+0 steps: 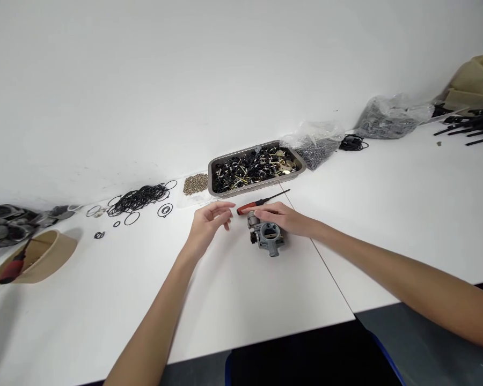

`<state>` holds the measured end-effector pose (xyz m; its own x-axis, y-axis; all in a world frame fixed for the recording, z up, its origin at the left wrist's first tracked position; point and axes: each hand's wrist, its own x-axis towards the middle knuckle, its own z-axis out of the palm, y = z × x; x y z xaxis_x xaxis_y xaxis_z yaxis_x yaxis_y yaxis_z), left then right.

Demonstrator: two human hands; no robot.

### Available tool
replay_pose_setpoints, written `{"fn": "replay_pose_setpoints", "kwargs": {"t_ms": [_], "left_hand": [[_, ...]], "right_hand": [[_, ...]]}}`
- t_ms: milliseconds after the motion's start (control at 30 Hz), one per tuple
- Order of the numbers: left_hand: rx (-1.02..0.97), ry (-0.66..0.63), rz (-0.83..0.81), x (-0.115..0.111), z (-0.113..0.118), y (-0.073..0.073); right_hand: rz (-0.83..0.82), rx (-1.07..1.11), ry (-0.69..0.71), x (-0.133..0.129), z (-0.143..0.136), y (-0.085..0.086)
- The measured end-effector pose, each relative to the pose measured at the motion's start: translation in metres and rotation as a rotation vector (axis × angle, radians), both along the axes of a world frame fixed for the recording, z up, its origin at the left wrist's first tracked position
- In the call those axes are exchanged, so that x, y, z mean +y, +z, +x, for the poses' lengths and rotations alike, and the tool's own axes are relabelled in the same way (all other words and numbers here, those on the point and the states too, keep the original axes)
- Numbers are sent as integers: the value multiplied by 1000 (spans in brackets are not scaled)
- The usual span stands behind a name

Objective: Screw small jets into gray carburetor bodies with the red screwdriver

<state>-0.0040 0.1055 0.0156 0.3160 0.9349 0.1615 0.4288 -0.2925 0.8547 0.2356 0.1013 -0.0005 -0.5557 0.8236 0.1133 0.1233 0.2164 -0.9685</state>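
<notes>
A grey metal carburetor-like part (270, 236) lies on the white table, its round bore facing up. My right hand (284, 217) rests on its upper side, fingers over the cylindrical end. Just left of the part, my left hand (210, 224) hovers with its fingers curved and apart, holding nothing. Behind the part lies a screwdriver (249, 207) with a red and black handle, its shaft pointing right. My right fingers are close to that handle; whether they touch it is unclear.
Behind stands a metal tray (249, 188) of small parts, beside brass pieces (195, 184) and a plastic bag (316, 145). Black rubber rings (139, 199) lie left. A tan container (60, 257) holds another screwdriver at far left. The table's front edge is near.
</notes>
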Motion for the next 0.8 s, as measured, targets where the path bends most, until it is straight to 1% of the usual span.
{"fn": "replay_pose_setpoints", "kwargs": {"t_ms": [33, 67, 100, 167, 233, 300, 333, 433, 533, 633, 800], "left_hand": [[75, 67, 126, 3, 1, -6], [135, 106, 217, 6, 1, -12], [175, 110, 269, 8, 2, -18], [233, 46, 314, 9, 5, -29], [293, -51, 342, 9, 8, -37], [344, -121, 371, 9, 11, -43], [363, -132, 389, 9, 13, -44], [393, -92, 437, 9, 18, -46], [406, -38, 446, 9, 22, -44], [429, -16, 417, 8, 22, -41], [455, -1, 311, 7, 10, -35]], "right_hand": [[-7, -4, 15, -1, 0, 0], [-20, -4, 32, -1, -1, 0], [-33, -2, 49, -2, -1, 0], [-47, 19, 85, -2, -1, 0], [-44, 59, 113, -2, -1, -1], [-35, 93, 132, -1, -1, -1], [-24, 105, 137, -1, -1, -2], [6, 124, 146, -1, 0, -1], [-9, 135, 132, -2, -1, 0], [-25, 121, 72, -5, -3, -1], [-43, 118, -42, -9, -9, -3]]}}
